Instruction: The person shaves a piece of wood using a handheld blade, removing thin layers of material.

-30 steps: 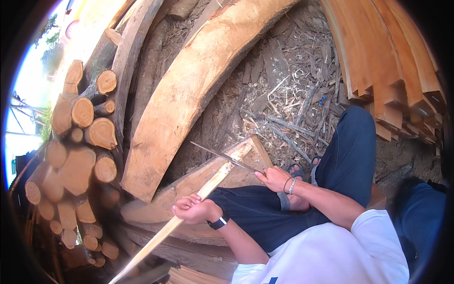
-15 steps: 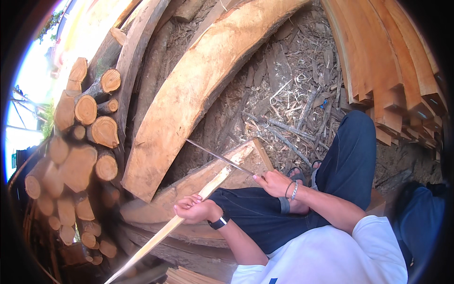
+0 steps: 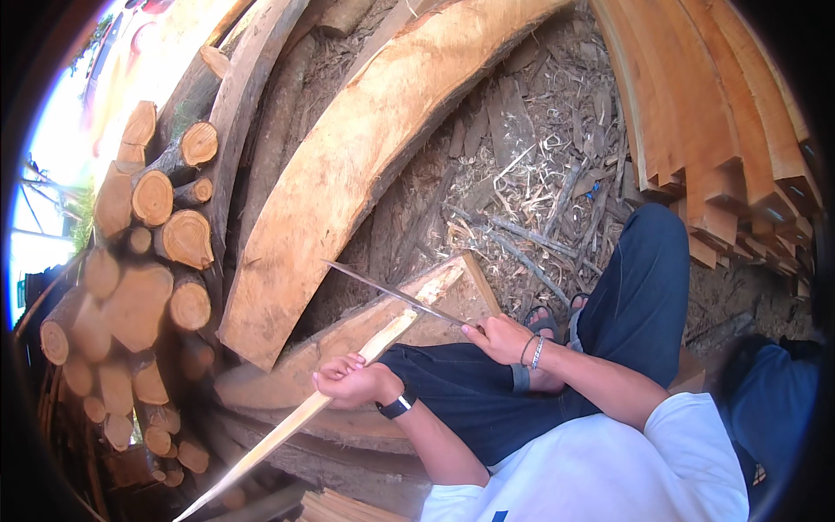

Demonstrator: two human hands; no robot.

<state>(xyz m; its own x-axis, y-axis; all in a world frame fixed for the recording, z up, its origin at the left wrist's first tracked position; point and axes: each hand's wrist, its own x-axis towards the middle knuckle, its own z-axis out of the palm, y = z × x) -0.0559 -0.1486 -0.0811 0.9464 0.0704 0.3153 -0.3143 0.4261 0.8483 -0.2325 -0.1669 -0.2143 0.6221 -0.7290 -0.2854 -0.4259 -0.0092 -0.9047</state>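
Note:
A long pale wooden stick (image 3: 270, 442) slants from the lower left up to the middle. My left hand (image 3: 355, 381), palm up with curled fingers, grips it partway along. In my right hand (image 3: 504, 337) is a machete (image 3: 370, 281) with a long thin blade pointing up and to the left; the fist hides its handle. The blade crosses the stick's upper part, where the surface looks freshly cut. The stick's upper end lies over a broad wooden slab (image 3: 300, 370), beside a short upright piece of wood (image 3: 481, 283) near my foot.
A big curved plank (image 3: 348, 165) runs from the left middle to the top. Cut logs (image 3: 187, 239) are stacked at left, sawn boards (image 3: 696, 113) at right. Shavings and branches (image 3: 539, 191) litter the ground ahead. More thin strips (image 3: 348, 507) lie at the lower edge.
The machete's blade has shifted slightly left along the stick, its tip lower. The stick and my left hand have slid a little toward the lower left. Both grips stay the same.

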